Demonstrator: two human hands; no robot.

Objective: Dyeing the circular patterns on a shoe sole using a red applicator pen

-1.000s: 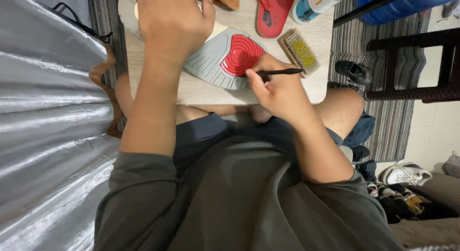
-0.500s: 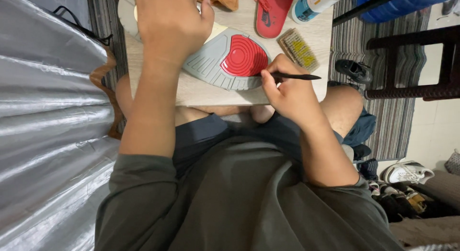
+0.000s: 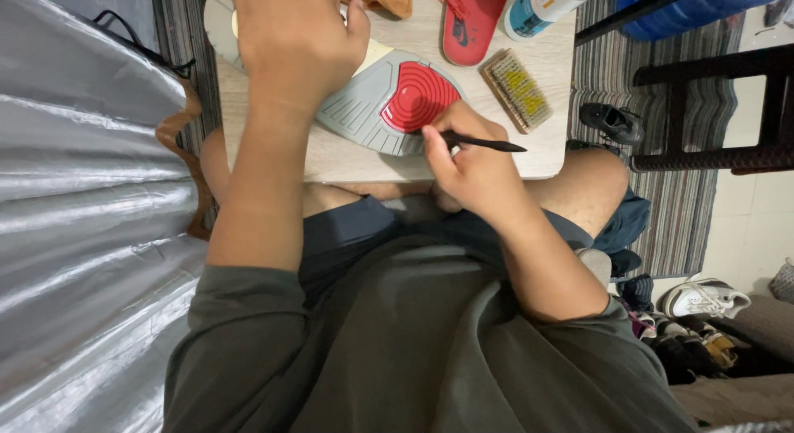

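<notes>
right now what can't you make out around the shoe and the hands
- Head view: the shoe sole shows only its forefoot; the left hand covers the rest.
- The tool's working tip is hidden behind the right hand.
- The red insole and the bottle are cut off by the top edge.
- The brush bristles are too small to judge.

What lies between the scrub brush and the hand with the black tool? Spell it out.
In the head view, only bare tabletop separates the brush from the right hand; the black tool pokes out into that stretch.
</notes>
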